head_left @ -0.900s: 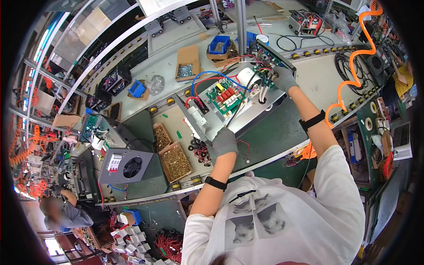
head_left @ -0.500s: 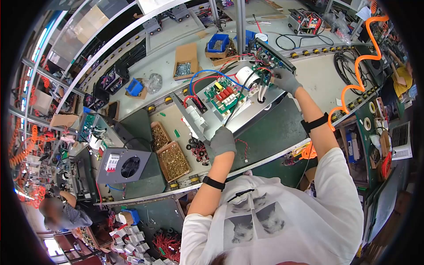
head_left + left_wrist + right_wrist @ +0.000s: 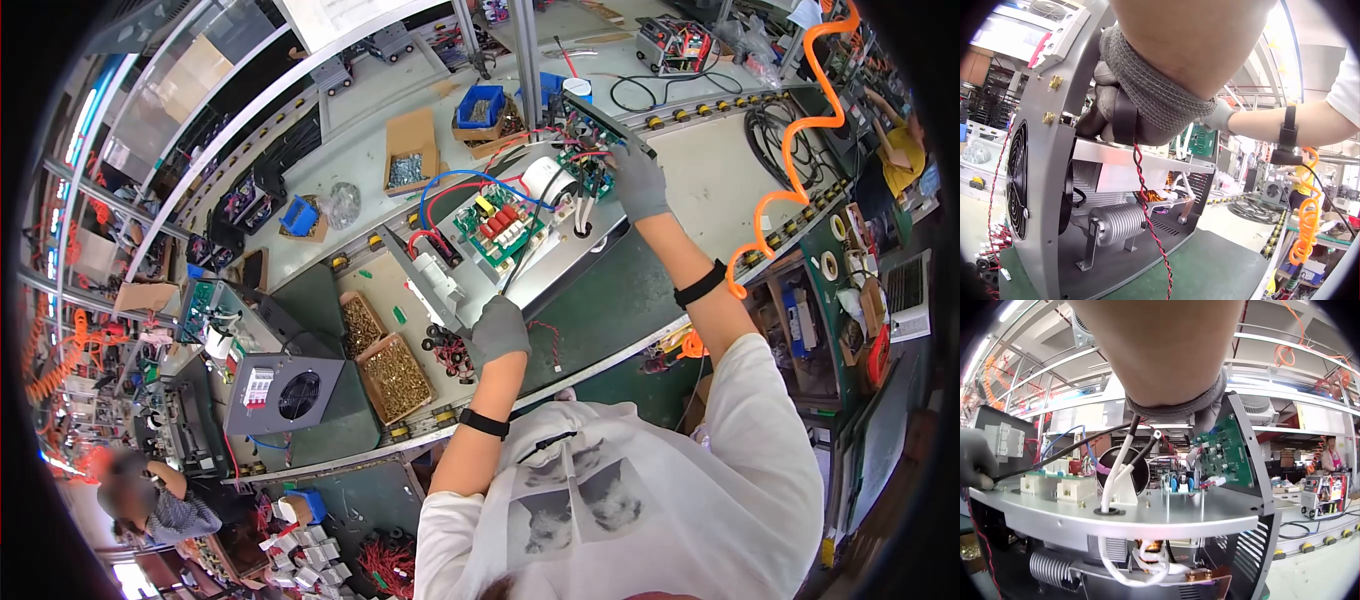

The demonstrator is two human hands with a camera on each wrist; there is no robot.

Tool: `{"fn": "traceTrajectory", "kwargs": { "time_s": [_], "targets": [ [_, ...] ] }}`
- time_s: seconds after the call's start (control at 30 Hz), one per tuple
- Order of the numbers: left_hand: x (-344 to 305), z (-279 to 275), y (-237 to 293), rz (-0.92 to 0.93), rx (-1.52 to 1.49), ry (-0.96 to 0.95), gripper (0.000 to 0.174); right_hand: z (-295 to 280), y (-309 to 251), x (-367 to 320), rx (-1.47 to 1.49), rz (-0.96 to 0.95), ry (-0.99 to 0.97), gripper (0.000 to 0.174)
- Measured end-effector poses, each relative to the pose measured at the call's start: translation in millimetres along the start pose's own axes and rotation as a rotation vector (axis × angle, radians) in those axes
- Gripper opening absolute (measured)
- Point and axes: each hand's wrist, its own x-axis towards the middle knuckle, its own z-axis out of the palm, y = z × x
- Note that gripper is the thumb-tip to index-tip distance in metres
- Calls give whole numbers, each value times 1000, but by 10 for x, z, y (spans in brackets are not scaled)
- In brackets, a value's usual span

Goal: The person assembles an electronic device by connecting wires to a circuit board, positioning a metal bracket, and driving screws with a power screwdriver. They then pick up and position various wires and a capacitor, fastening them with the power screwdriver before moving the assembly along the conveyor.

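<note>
A chassis with its inside exposed lies on the bench, its metal shelf (image 3: 560, 265) carrying a green circuit board (image 3: 490, 225) and a white cylinder (image 3: 548, 180). My gloved left hand (image 3: 499, 330) is at the shelf's near edge, by the fan end panel (image 3: 1038, 169). Its curled fingers pinch a black cable (image 3: 1066, 450) that runs across the boards toward the other end. My gloved right hand (image 3: 640, 183) is at the upright panel (image 3: 1250, 453) with a green board (image 3: 1225, 453). Its fingertips are hidden, so I cannot tell what it grips.
Two boxes of brass hardware (image 3: 396, 378) sit left of the chassis, near a grey unit with a fan (image 3: 285, 395). Blue bins (image 3: 480, 107) stand behind. An orange coiled hose (image 3: 790, 170) hangs at the right. Red-black twisted wires (image 3: 1157, 240) dangle beside the chassis.
My right hand has shifted slightly along the upright panel, its fingers now reaching farther over it. My left hand stays on the black cable. The whole head view has shifted slightly.
</note>
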Motion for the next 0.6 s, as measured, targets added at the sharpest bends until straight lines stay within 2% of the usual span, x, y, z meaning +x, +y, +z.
{"fn": "traceTrajectory", "kwargs": {
  "time_s": [0.07,0.2,0.27,0.4,0.47,0.5,0.53,0.6],
  "targets": [
    [-7,2,10,-8,31,-1,22,-83,-61,157,-2,-292,309,19],
    [-20,-11,3,4,34,17,21,35,-77,388,-19,-389,298,22],
    [-19,-30,7,-20,13,0,21,281,32,420,-27,-608,172,39],
    [-11,32,-29,-4,14,11,20,387,122,166,-14,-460,57,38],
    [-19,60,-32,58,35,72,16,291,142,60,-96,-196,-187,44],
    [-19,42,-19,63,36,73,16,222,148,2,-31,-266,-79,40],
    [-27,14,-7,41,29,56,16,161,132,2,-33,-261,-77,40],
    [-39,9,-3,23,28,38,18,68,59,-1,237,-118,-63,38]
  ]
}}
